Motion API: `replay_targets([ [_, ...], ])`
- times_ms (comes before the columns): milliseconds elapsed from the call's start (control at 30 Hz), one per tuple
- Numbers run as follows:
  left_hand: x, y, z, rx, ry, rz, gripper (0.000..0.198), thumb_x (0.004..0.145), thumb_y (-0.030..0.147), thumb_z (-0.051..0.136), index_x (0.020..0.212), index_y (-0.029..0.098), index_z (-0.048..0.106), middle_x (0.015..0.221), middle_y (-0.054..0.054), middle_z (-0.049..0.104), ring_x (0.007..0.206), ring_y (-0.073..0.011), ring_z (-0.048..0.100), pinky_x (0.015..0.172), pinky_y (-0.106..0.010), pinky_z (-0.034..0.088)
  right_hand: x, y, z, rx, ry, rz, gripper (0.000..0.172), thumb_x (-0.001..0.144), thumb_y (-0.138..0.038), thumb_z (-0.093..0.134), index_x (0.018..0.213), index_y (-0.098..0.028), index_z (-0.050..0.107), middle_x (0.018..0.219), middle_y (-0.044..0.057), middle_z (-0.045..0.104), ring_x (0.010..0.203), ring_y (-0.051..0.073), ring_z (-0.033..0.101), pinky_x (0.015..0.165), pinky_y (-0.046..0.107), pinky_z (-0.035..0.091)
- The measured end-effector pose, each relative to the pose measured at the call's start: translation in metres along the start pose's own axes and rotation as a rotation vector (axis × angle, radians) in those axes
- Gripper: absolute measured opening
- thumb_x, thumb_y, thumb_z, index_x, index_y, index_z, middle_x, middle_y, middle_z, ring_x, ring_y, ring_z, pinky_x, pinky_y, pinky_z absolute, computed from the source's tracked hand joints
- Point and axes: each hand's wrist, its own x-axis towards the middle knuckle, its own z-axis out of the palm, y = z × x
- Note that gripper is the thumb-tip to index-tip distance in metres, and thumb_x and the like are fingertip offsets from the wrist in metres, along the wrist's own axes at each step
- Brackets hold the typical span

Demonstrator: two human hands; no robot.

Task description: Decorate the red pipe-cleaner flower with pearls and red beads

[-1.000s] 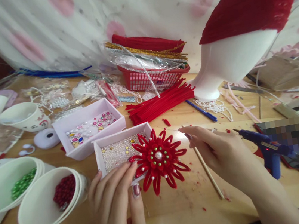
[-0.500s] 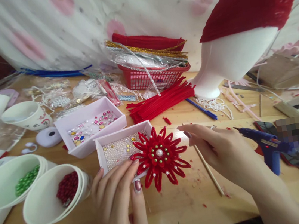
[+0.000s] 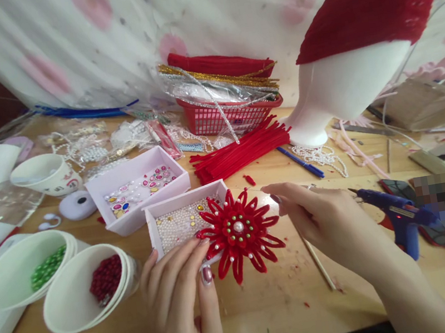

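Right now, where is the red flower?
In the head view, the red flower is below centre, right of the left hand holding it, partly covering the bead box.

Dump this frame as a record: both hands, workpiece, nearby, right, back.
left grip: holding left edge of red fuzzy flower
right grip: beside the flower's right edge; contents unclear
flower centre: round white pearl ringed by green beads
behind flower: open pale rectangular box of pearl beads
left: white paper cups holding loose green beads, dark red beads
right: blue plastic glue gun
back: red plastic mesh basket
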Motion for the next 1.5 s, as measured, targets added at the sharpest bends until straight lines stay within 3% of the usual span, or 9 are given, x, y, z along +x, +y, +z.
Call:
replay_targets([
  [267,0.0,-0.001,0.0,0.0,0.01,0.028,0.035,0.089,0.003,0.053,0.12,0.01,0.066,0.113,-0.015,0.073,0.112,-0.0216,0.064,0.115,-0.044,0.034,-0.009,0.004,0.0,0.011,0.058,-0.024,0.028,0.098,-0.014,0.046,0.114,-0.016,0.069,0.069,-0.002,0.071,0.054,0.012,0.067,0.053,0.024,0.045],
  [1033,0.0,-0.001,0.001,-0.017,0.033,0.024,0.032,0.088,0.002,0.052,0.116,0.012,0.066,0.113,-0.012,0.072,0.112,-0.0188,0.064,0.118,-0.04,0.033,-0.022,0.008,-0.002,0.069,0.065,0.068,0.027,0.098,-0.015,0.048,0.117,-0.024,0.065,0.076,-0.003,0.077,0.064,0.013,0.074,0.06,0.022,0.05],
  [1500,0.0,-0.001,0.001,-0.005,0.028,0.025,0.033,0.087,0.002,0.053,0.115,0.014,0.066,0.111,-0.011,0.074,0.109,-0.0203,0.066,0.118,-0.041,0.033,-0.018,0.007,-0.001,0.107,0.044,0.063,0.026,0.098,-0.015,0.047,0.115,-0.021,0.066,0.075,-0.001,0.074,0.062,0.014,0.071,0.061,0.024,0.049],
])
